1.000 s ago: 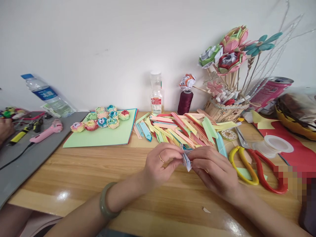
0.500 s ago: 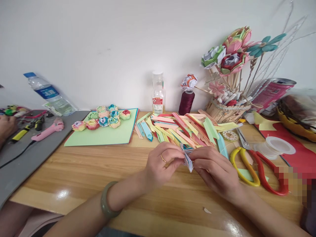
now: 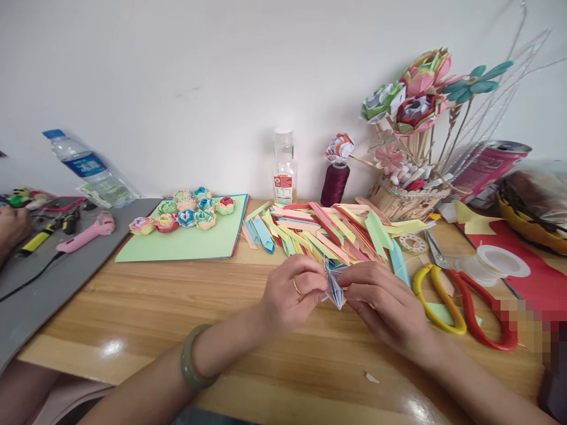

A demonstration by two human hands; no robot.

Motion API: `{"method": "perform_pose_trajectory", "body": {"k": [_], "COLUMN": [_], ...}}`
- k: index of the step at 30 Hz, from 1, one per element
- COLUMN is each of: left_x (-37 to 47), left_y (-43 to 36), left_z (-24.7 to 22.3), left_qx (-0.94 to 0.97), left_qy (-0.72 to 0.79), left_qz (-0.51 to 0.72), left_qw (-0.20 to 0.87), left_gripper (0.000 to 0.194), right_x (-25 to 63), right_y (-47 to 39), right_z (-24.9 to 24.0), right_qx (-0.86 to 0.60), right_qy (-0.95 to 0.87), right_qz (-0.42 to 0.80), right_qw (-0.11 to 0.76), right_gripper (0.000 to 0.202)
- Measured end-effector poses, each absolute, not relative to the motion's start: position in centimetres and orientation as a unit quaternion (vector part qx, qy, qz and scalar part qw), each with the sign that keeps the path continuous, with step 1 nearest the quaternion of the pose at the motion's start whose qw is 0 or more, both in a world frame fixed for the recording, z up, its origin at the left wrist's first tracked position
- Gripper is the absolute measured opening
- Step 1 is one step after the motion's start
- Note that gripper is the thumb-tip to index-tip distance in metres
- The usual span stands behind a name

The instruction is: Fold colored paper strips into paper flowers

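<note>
Between my hands is a small folded paper piece, white and bluish, with pleats that fan outward. My left hand, wearing a ring, pinches its left side. My right hand grips the right side with thumb and fingers. Parts of the paper are hidden behind my fingertips. Just beyond my hands lies a pile of folded coloured paper strips. Scissors with one yellow and one red handle rest to the right of my right hand.
Paper flowers sit on green sheets at left. A pink glue gun and a water bottle are farther left, near another person's hand. Behind stand a glass bottle, a thread spool and a flower basket.
The folded paper has turned and spread, showing more of its pleats. My left hand has shifted slightly; my right hand stays nearly in place.
</note>
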State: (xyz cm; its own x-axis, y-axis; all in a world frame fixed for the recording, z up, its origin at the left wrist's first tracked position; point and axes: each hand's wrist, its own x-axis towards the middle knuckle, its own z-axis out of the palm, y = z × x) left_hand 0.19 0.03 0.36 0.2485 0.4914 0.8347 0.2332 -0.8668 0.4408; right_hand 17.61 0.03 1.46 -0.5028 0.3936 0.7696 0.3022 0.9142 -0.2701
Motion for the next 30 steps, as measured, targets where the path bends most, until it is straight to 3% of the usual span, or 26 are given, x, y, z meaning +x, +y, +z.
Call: {"method": "perform_pose_trajectory", "body": {"k": [3, 8, 11, 14, 18, 25, 30], "left_x": [0.2, 0.1, -0.1, -0.2, -0.2, -0.3, -0.4], "left_y": [0.2, 0.8, 1.1, 1.2, 1.1, 0.6, 0.3], "left_z": [0.3, -0.4, -0.8, -0.9, -0.7, 0.1, 0.7], "left_qx": [0.783, 0.723, 0.681, 0.68, 0.725, 0.801, 0.812], "left_qy": [0.234, 0.279, 0.31, 0.292, 0.251, 0.161, 0.154], "left_qz": [0.553, 0.532, 0.512, 0.51, 0.531, 0.567, 0.562], "left_qw": [0.162, 0.343, 0.423, 0.438, 0.359, 0.103, 0.016], "left_gripper": [0.006, 0.012, 0.021, 0.021, 0.016, 0.011, 0.01], "right_x": [17.5, 17.7, 17.8, 17.6, 17.4, 17.4, 17.5], "right_y": [0.0, -0.3, -0.5, -0.7, -0.8, -1.4, -1.5], "right_z": [1.5, 1.9, 2.6, 3.0, 2.8, 2.1, 2.3], "right_qx": [-0.234, -0.304, -0.298, -0.271, -0.248, -0.234, -0.236], "right_qy": [-0.851, -0.818, -0.826, -0.848, -0.856, -0.829, -0.829], "right_qz": [0.12, 0.216, 0.22, 0.173, 0.123, 0.182, 0.163], "right_qw": [0.454, 0.437, 0.425, 0.422, 0.437, 0.474, 0.48], "right_gripper": [0.012, 0.015, 0.019, 0.026, 0.03, 0.046, 0.048]}}
